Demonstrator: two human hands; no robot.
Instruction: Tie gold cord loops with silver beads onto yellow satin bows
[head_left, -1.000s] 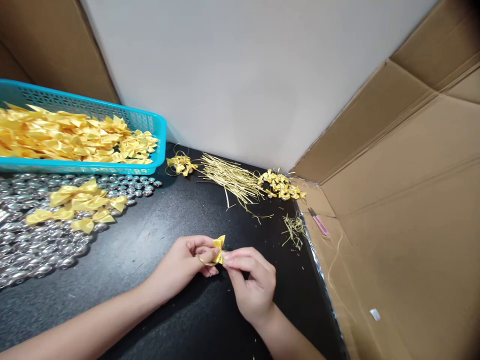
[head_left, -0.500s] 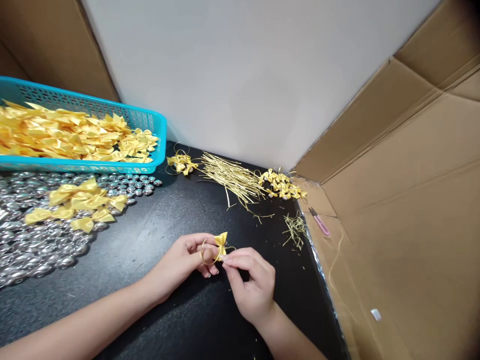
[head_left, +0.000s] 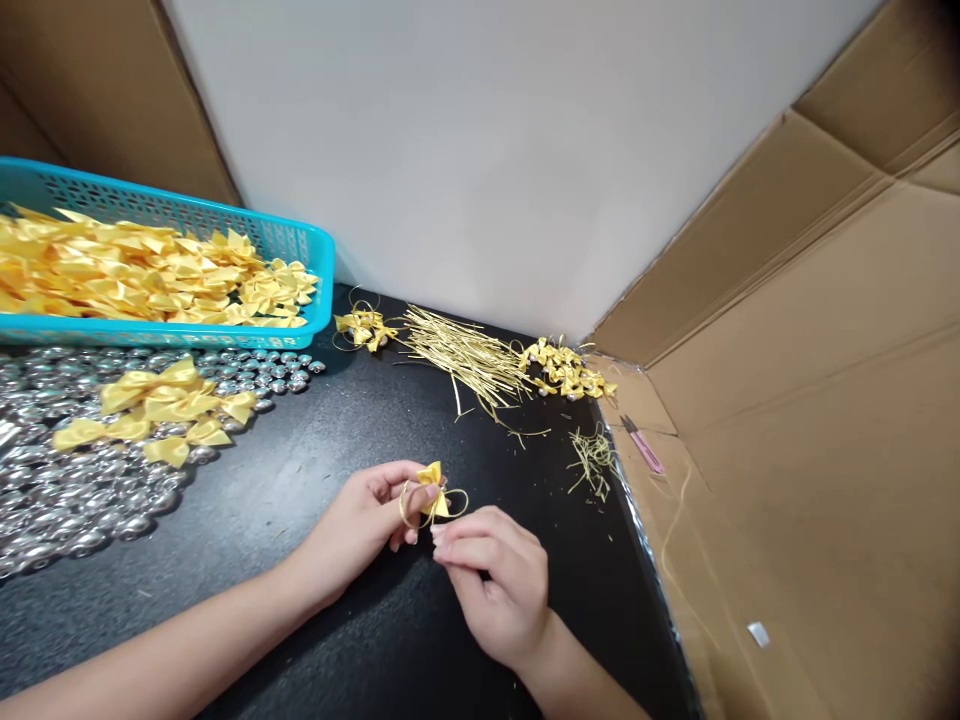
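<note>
Above the black table, my left hand (head_left: 375,515) pinches a yellow ribbon bow (head_left: 433,497) between thumb and fingers. A thin gold cord (head_left: 459,493) loops out on both sides of the bow. Just below the bow, my right hand (head_left: 495,575) has its thumb and fingertips pressed together, at the lower end of the cord. Its fingers hide most of what it grips. Several loose yellow bows (head_left: 176,400) lie on a spread of silver beads (head_left: 82,490) at the left.
A turquoise basket (head_left: 319,285) of yellow bows stands at the back left. Cut gold cords (head_left: 469,355) lie along the wall, between small groups of corded bows (head_left: 566,370). Cord scraps (head_left: 592,460) and pink-handled snips (head_left: 643,447) are at the right. Cardboard (head_left: 810,400) borders the table.
My right hand has moved slightly left and down from the bow. In my left hand the bow has turned and shifted a little left, and the right cord loop shows rounder.
</note>
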